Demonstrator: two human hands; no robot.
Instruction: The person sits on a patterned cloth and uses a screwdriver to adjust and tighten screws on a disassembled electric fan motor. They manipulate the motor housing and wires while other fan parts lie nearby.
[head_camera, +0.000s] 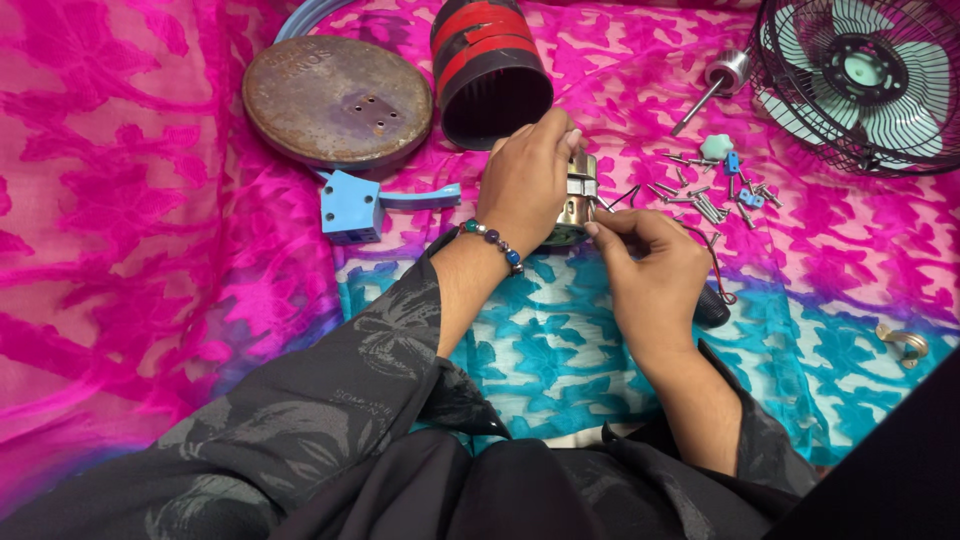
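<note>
My left hand (528, 178), with a beaded bracelet at the wrist, grips a small metal fan motor (577, 195) from above and holds it on edge over the cloth. My right hand (650, 262) pinches a thin wire (607, 212) at the motor's right side with thumb and forefinger. A red and black lead (716, 262) runs from the motor past my right hand to a small black cylindrical part (712, 308) lying on the cloth.
Several loose screws (705, 195) and small blue plastic bits lie right of the motor. A caged fan head (862, 75) sits top right, a shaft piece (720, 80) beside it. A rusty round base (338, 100), black-and-red cylinder (488, 70) and blue bracket (352, 208) lie behind.
</note>
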